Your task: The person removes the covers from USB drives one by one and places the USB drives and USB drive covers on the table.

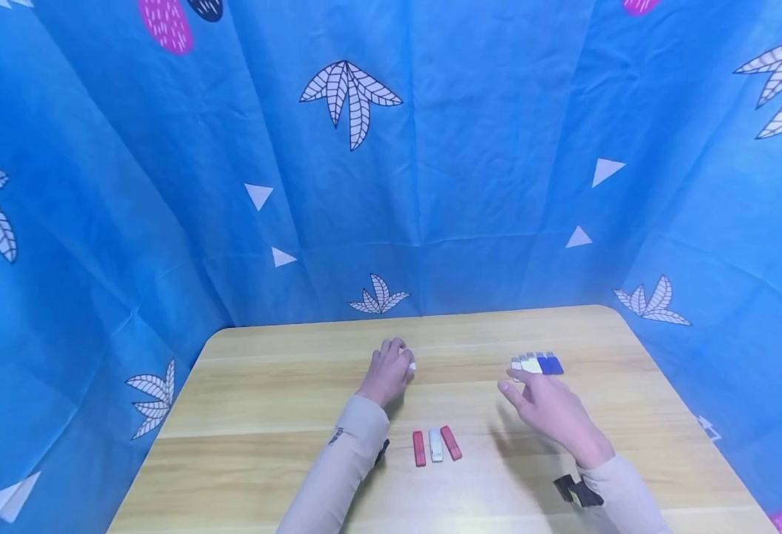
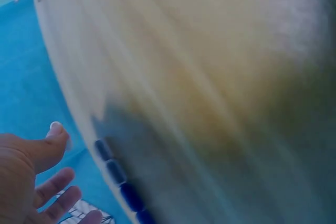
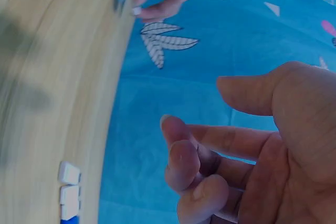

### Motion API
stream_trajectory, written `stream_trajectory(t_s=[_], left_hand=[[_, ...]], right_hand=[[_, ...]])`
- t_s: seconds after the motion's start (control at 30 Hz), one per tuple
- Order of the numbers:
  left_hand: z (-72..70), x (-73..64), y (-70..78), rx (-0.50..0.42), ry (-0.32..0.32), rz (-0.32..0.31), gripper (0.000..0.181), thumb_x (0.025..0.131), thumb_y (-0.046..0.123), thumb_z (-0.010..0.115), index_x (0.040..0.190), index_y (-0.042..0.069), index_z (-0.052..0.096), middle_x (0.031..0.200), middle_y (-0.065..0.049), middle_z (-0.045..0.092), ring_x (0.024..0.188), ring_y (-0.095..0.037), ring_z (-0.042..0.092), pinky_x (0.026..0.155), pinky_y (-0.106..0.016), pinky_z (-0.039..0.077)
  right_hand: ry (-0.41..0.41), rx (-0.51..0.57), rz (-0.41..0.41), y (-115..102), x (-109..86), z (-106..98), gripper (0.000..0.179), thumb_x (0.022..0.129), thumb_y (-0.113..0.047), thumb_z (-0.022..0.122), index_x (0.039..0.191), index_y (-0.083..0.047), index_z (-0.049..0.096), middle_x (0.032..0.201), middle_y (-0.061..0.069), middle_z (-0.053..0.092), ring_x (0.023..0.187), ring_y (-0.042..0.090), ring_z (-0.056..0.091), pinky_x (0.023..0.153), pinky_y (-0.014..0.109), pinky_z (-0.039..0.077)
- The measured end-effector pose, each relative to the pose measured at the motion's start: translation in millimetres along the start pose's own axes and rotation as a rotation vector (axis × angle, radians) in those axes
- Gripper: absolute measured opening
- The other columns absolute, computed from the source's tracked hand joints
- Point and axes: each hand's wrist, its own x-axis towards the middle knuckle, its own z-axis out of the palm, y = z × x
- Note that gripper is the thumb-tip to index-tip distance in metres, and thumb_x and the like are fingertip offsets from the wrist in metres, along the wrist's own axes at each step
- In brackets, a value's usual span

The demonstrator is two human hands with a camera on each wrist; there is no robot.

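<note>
My left hand (image 1: 389,371) reaches over the far middle of the table, fingers bent. In the left wrist view its thumb and fingers stand apart with nothing between them. A row of dark blue pieces (image 2: 131,196) lies beside it, mostly hidden by the hand in the head view. My right hand (image 1: 558,411) hovers at the right, thumb apart from loosely bent fingers. Just beyond its fingertips lies a row of small flat pieces with grey ends: white pieces (image 3: 69,203) at the left and dark blue ones (image 1: 554,365) at the right.
Nearer me, between the forearms, a red bar (image 1: 419,449), a pale bar (image 1: 435,445) and another red bar (image 1: 452,443) lie side by side, the last tilted. The wooden table (image 1: 284,378) has a blue patterned curtain (image 1: 471,185) behind and around it.
</note>
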Motion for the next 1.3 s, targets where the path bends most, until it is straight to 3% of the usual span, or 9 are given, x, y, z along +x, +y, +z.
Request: stream_trajectory(t_s=[0.27,0.5,0.7,0.83,0.93,1.1,1.2,1.3], left_hand=[[12.5,0.6,-5.3,0.032,-0.036,-0.006,0.013,0.096,0.02,0.068,0.104,0.011,0.07,0.141,-0.012,0.055,0.131,-0.03,0.048,0.109,-0.051,0.046],[12.6,-0.9,-7.7,0.03,-0.007,-0.002,0.022,0.095,0.021,0.069,0.113,0.009,0.069,0.129,-0.012,0.064,0.121,-0.029,0.055,0.103,-0.049,0.049],[13.8,-0.1,-7.9,0.037,-0.016,-0.001,0.019,0.096,0.022,0.069,0.111,0.01,0.069,0.125,-0.011,0.065,0.117,-0.028,0.056,0.102,-0.05,0.05],[11.8,1.7,-8.7,0.026,-0.019,-0.005,0.025,0.095,0.024,0.07,0.115,0.009,0.067,0.127,-0.011,0.064,0.119,-0.028,0.056,0.103,-0.05,0.049],[6.9,-0.3,-11.6,-0.027,0.025,-0.023,0.035,0.094,0.025,0.072,0.123,0.008,0.063,0.132,-0.013,0.062,0.123,-0.03,0.054,0.106,-0.05,0.048],[-6.6,-20.7,-15.3,-0.084,0.174,-0.122,0.038,0.093,0.022,0.073,0.126,0.008,0.062,0.127,-0.014,0.065,0.117,-0.031,0.058,0.099,-0.049,0.05],[-14.4,-42.3,-14.0,-0.096,0.239,-0.227,0.032,0.093,0.021,0.072,0.122,0.007,0.066,0.116,-0.013,0.07,0.104,-0.03,0.063,0.089,-0.046,0.054],[-20.5,-68.7,-13.2,-0.132,0.298,-0.32,0.029,0.093,0.021,0.072,0.117,0.006,0.068,0.108,-0.013,0.073,0.096,-0.029,0.066,0.082,-0.045,0.056]], right_hand=[[0.041,-0.018,-0.066,-12,-8.0,-7,0.041,0.1,-0.032,0.064,0.128,-0.003,0.067,0.063,-0.007,0.058,0.054,0.006,0.048,0.052,0.024,0.041],[0.048,-0.028,-0.09,-17,-9.6,-11,0.036,0.098,-0.028,0.066,0.125,-0.004,0.069,0.067,-0.006,0.063,0.054,0.005,0.048,0.054,0.024,0.042],[0.021,-0.015,-0.083,-19,-9.6,-11,0.037,0.097,-0.027,0.067,0.127,-0.005,0.068,0.071,-0.005,0.064,0.053,0.005,0.048,0.053,0.024,0.041],[0.049,-0.022,-0.106,-20,-6.9,-11,0.037,0.096,-0.025,0.069,0.127,-0.005,0.068,0.07,-0.006,0.064,0.053,0.003,0.049,0.055,0.024,0.043],[0.07,-0.031,-0.122,-23,-4.0,-12,0.038,0.095,-0.025,0.069,0.127,-0.005,0.067,0.068,-0.007,0.065,0.053,0.002,0.049,0.056,0.024,0.044],[0.063,-0.045,-0.132,-30,2.0,-10,0.039,0.094,-0.027,0.07,0.127,-0.005,0.067,0.071,-0.005,0.067,0.05,0.001,0.047,0.053,0.023,0.042],[0.056,-0.047,-0.15,-35,7.5,-7,0.039,0.093,-0.026,0.072,0.125,-0.005,0.068,0.077,-0.003,0.069,0.055,0.003,0.051,0.056,0.023,0.045],[0.039,-0.034,-0.192,-40,13.9,-3,0.039,0.091,-0.024,0.074,0.124,-0.004,0.068,0.091,0.003,0.073,0.072,0.012,0.064,0.065,0.029,0.053]])
